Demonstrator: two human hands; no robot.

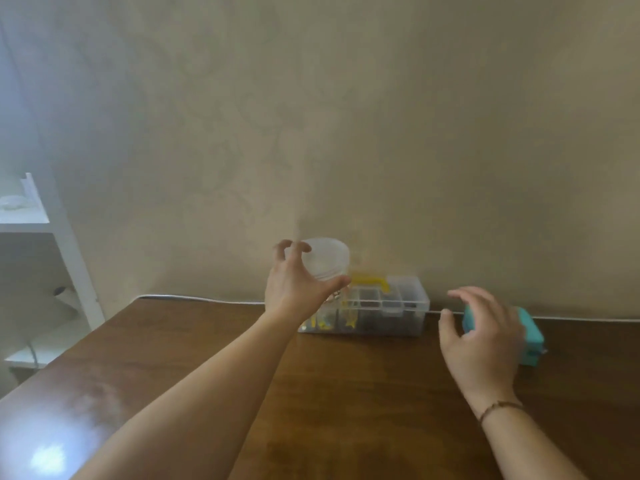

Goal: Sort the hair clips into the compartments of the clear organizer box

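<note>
At frame centre, against the wall, clear organizer box (384, 308) on the table (346, 393). Left hand (298, 282) fingers spread around a lidded jar (325, 259), apparently gripping. Right hand (481, 336) loosely open over a teal case (531, 337).

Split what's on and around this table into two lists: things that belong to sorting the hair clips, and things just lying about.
Belongs to the job:
- clear organizer box, by the wall
- round clear lidded jar, which the left hand reaches around
- right hand, open

Just lying about:
- teal case, behind the right hand
- white cable along the table edge
- white shelf
</note>
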